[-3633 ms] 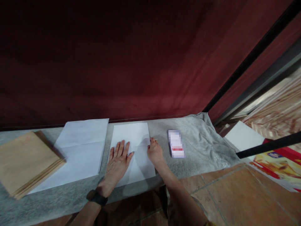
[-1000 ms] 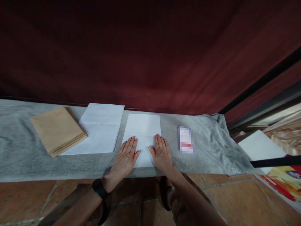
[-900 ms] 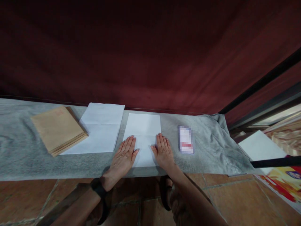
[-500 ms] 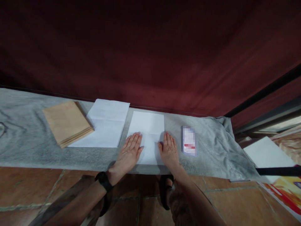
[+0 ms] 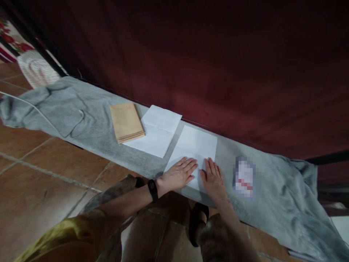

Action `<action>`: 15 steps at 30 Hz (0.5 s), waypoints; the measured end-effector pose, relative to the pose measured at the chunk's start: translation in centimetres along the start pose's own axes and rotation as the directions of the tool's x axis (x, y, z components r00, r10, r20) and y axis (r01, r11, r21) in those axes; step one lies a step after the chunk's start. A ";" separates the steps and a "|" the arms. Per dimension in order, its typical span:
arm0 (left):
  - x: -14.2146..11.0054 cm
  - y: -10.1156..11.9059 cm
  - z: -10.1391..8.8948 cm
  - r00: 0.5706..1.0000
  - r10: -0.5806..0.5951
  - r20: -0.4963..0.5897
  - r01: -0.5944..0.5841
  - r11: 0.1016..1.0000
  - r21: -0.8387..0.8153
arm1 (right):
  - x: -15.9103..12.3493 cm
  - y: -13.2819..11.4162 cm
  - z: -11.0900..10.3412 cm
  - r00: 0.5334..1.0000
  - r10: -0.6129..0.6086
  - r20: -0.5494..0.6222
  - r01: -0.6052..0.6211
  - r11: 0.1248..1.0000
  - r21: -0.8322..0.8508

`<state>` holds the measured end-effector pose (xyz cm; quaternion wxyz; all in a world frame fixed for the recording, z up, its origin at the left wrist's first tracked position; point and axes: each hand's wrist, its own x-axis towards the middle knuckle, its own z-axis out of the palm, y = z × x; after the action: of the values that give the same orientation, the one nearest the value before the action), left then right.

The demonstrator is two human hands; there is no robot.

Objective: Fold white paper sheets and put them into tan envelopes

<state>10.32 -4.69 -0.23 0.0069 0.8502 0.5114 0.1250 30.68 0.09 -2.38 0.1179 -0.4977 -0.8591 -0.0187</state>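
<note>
A white folded sheet of paper (image 5: 195,145) lies on a grey cloth (image 5: 272,196) spread along the floor. My left hand (image 5: 177,175), a dark band on its wrist, lies flat on the sheet's near left part with fingers stretched out. Beside it my right hand (image 5: 214,178) presses flat on the near right part, fingers also extended. Neither hand holds anything. A small blurred card-like packet (image 5: 244,177) sits on the cloth just right of my right hand.
A second white sheet (image 5: 155,129) lies left of the first, partly under a stack of brown envelopes (image 5: 126,122). A dark red curtain (image 5: 218,65) hangs behind the cloth. Terracotta floor tiles (image 5: 40,163) run in front. A thin white cable (image 5: 32,109) crosses the cloth's left end.
The view has swung left and tilted, showing more of the cloth's left end. Both hands stay flat on the sheet and have drawn a little closer together.
</note>
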 end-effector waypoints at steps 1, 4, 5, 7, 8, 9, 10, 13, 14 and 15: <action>0.0 0.1 0.0 1.000 -0.001 0.003 0.001 1.000 0.002 | 0.0 0.2 0.0 1.000 -0.006 0.005 0.006 1.000 0.000; -0.1 0.2 -0.1 1.000 -0.011 0.006 0.011 1.000 0.009 | 0.1 0.8 0.0 1.000 -0.012 0.007 0.012 1.000 0.000; -0.1 0.3 -0.1 1.000 -0.014 0.007 0.014 1.000 0.011 | 0.1 1.0 0.0 1.000 -0.011 0.003 0.011 1.000 -0.001; -0.1 0.4 0.0 1.000 -0.017 0.009 0.017 1.000 0.014 | 0.2 1.4 0.1 1.000 -0.009 -0.009 0.009 1.000 -0.003; -0.1 0.4 0.0 1.000 -0.018 0.011 0.018 1.000 0.015 | 0.2 1.5 0.1 1.000 -0.011 -0.016 0.011 1.000 -0.003; -0.1 0.5 0.0 1.000 -0.019 0.012 0.019 1.000 0.015 | 0.2 1.7 0.1 1.000 -0.015 -0.022 0.014 1.000 -0.004; -0.1 0.5 0.1 1.000 -0.020 0.015 0.020 1.000 0.015 | 0.2 1.8 0.1 0.999 -0.020 -0.028 0.020 1.000 -0.004; -0.2 0.7 0.3 1.000 -0.021 0.021 0.021 1.000 0.012 | 0.2 2.0 0.2 0.999 -0.036 -0.037 0.036 0.999 -0.004; -0.2 0.7 0.4 1.000 -0.022 0.023 0.021 1.000 0.011 | 0.2 2.0 0.2 0.999 -0.037 -0.039 0.037 0.999 -0.004; -0.2 0.8 0.5 0.999 -0.022 0.024 0.022 1.000 0.008 | 0.2 2.0 0.2 0.999 -0.036 -0.041 0.036 0.999 -0.006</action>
<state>10.98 -5.17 -0.60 0.0110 0.8460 0.5211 0.1127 32.26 1.29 -2.73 0.1339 -0.4819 -0.8653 -0.0332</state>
